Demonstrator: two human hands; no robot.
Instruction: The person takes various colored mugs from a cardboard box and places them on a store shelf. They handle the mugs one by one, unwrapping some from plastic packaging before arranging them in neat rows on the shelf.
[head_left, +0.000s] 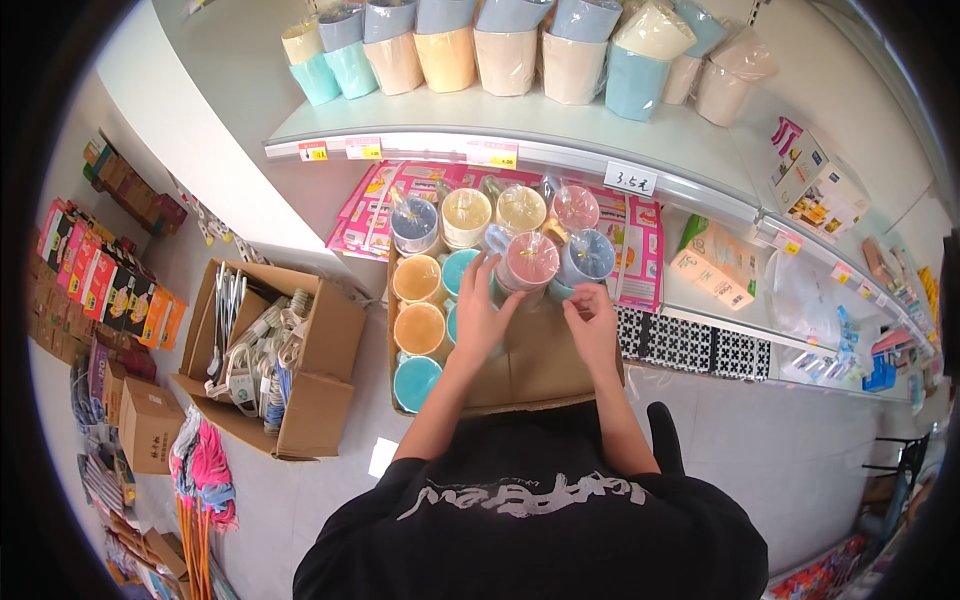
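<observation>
My left hand (481, 311) is beside a plastic-wrapped pink mug (531, 259), its thumb by the mug's lower side and its fingers apart over a teal mug (459, 271). My right hand (592, 322) has thumb and fingertips close together just below a wrapped blue mug (589, 255); whether something thin is between them is unclear. Both hands are over a cardboard box (555, 367) of mugs. Orange mugs (418, 328) and another teal mug (418, 382) line its left side. Wrapped cream mugs (466, 214), a dark blue one (414, 223) and a second pink one (575, 208) stand behind.
A shelf (450, 120) with price tags overhangs the box's far side, bearing wrapped pastel bins (506, 60). Pink printed sheets (637, 255) lie beneath. An open carton (322, 375) of corded goods stands left, near mops (202, 465). A tissue pack (712, 266) lies right.
</observation>
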